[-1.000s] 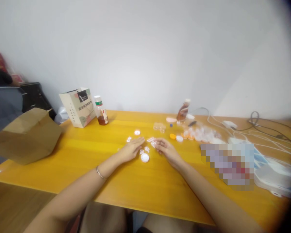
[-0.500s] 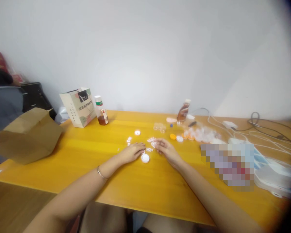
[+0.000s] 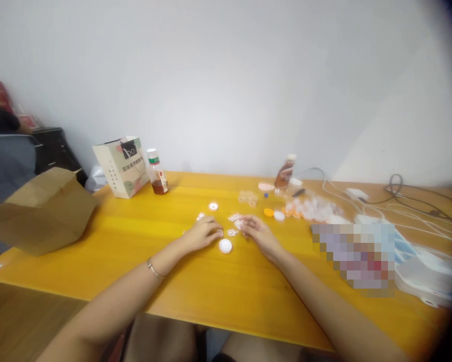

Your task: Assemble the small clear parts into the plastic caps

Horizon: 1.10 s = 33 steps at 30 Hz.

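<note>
My left hand (image 3: 200, 232) rests on the yellow table (image 3: 143, 241) with its fingers curled over small white pieces; whether it grips one is hidden. Just right of it lies a round white cap (image 3: 225, 245). My right hand (image 3: 256, 230) pinches a small white lattice piece (image 3: 239, 223) at its fingertips. Between my hands lie a few more small white pieces (image 3: 232, 232). Farther back lies another white ring cap (image 3: 213, 205).
A printed paper bag (image 3: 122, 166) and a small bottle (image 3: 156, 172) stand at the back left. A brown paper bag (image 3: 40, 208) overhangs the left edge. A brown bottle (image 3: 284, 172), orange and white caps (image 3: 273, 213), clear plastic cups (image 3: 316, 207) and cables (image 3: 399, 196) crowd the right.
My left hand curled its stretched fingers and drew in over the white pieces beside the round cap. My right hand stayed almost still.
</note>
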{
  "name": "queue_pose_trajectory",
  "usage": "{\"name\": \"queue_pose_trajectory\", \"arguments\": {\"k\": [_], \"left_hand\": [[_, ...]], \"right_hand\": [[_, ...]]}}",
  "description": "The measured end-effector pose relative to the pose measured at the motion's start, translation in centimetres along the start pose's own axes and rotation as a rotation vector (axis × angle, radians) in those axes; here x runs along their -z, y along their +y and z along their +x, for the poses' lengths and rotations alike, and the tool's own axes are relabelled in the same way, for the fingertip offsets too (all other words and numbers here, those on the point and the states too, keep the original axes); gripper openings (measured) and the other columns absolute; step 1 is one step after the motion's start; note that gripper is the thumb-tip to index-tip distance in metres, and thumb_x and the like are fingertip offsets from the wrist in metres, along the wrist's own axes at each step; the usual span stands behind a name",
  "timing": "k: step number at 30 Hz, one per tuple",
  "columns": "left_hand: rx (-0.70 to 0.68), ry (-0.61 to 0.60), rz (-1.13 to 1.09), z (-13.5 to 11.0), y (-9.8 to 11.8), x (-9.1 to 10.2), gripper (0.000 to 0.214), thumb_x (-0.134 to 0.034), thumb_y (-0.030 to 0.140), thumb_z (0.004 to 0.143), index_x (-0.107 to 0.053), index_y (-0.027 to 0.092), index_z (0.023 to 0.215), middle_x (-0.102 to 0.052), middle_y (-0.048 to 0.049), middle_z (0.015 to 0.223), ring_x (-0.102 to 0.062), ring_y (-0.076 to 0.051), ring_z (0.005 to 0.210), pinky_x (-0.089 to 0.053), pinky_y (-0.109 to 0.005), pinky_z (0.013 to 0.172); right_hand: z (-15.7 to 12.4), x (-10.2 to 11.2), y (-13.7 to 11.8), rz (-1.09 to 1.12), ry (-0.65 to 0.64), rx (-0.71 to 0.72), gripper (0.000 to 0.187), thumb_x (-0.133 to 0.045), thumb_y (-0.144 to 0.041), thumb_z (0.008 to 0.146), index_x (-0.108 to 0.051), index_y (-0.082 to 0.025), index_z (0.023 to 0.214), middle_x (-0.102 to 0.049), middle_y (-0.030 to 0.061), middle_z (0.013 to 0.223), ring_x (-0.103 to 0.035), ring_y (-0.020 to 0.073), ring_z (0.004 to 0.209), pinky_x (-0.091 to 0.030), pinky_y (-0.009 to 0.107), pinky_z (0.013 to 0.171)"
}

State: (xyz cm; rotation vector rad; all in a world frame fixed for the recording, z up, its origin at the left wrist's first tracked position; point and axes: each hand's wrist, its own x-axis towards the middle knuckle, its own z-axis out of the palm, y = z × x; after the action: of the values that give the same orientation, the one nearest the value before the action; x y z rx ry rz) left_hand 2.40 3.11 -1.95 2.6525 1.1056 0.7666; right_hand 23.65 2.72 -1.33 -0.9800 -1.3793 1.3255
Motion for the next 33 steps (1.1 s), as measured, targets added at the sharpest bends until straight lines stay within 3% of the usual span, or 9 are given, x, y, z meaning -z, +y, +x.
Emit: {"name": "queue_pose_trajectory", "arguments": {"k": [6,13,19,21,26,33], "left_hand": [[-0.019,-0.01,-0.006,0.1,-0.1,-0.9,0.021,-0.048,0.028,0.08,-0.06,0.018,0.094,-0.054,-0.0068,0.088,-0.051,-0.016,0.084,-0.041,-0.028,0.078],[0.034,0.008,-0.046,0.1,0.4,-1.0,0.015,-0.045,0.02,0.081,-0.06,0.016,0.083,-0.057,-0.004,0.078,-0.053,-0.014,0.073,-0.042,-0.024,0.068],[0.089,0.133,-0.101,0.2,0.2,-1.1,0.027,-0.044,0.017,0.08,-0.059,0.019,0.101,-0.063,-0.0033,0.077,-0.056,-0.012,0.067,-0.045,-0.025,0.068],[0.109,0.141,-0.161,0.2,0.0,-1.2,0.027,-0.042,0.016,0.08,-0.061,0.018,0.099,-0.065,-0.0028,0.075,-0.057,-0.012,0.064,-0.046,-0.025,0.068],[0.109,0.138,-0.233,0.3,-0.1,-1.1,0.021,-0.047,0.019,0.078,-0.065,0.016,0.089,-0.066,-0.0047,0.087,-0.059,-0.013,0.076,-0.047,-0.025,0.071],[0.057,0.166,-0.184,0.4,0.1,-1.0,0.026,-0.041,0.015,0.081,-0.059,0.017,0.101,-0.062,-0.0064,0.101,-0.056,-0.016,0.093,-0.044,-0.032,0.084]], "right_hand": [[-0.1,-0.3,0.2,-0.003,-0.011,-0.021,0.033,-0.066,-0.034,0.061,-0.059,-0.019,0.09,-0.056,-0.0007,0.068,-0.051,0.0109,0.059,-0.043,0.028,0.062],[-0.3,-0.5,0.4,0.108,0.008,-0.128,0.029,-0.07,-0.03,0.058,-0.06,-0.019,0.082,-0.061,0.001,0.076,-0.059,0.0142,0.071,-0.047,0.032,0.075],[-0.4,-0.5,0.4,0.104,-0.008,-0.132,0.031,-0.071,-0.026,0.057,-0.061,-0.019,0.085,-0.062,0.0013,0.08,-0.061,0.0158,0.077,-0.048,0.033,0.078],[-0.4,-0.5,0.4,0.103,-0.014,-0.133,0.03,-0.071,-0.025,0.057,-0.061,-0.019,0.085,-0.062,0.0013,0.081,-0.061,0.0157,0.077,-0.049,0.033,0.078],[-0.3,-0.5,0.5,0.126,-0.001,-0.149,0.028,-0.071,-0.022,0.058,-0.062,-0.019,0.084,-0.061,0.0013,0.082,-0.06,0.0138,0.077,-0.048,0.031,0.079],[-0.3,-0.5,0.3,0.138,-0.016,-0.147,0.026,-0.07,-0.022,0.059,-0.062,-0.02,0.083,-0.061,0.0002,0.08,-0.059,0.0118,0.075,-0.048,0.029,0.078]]}}
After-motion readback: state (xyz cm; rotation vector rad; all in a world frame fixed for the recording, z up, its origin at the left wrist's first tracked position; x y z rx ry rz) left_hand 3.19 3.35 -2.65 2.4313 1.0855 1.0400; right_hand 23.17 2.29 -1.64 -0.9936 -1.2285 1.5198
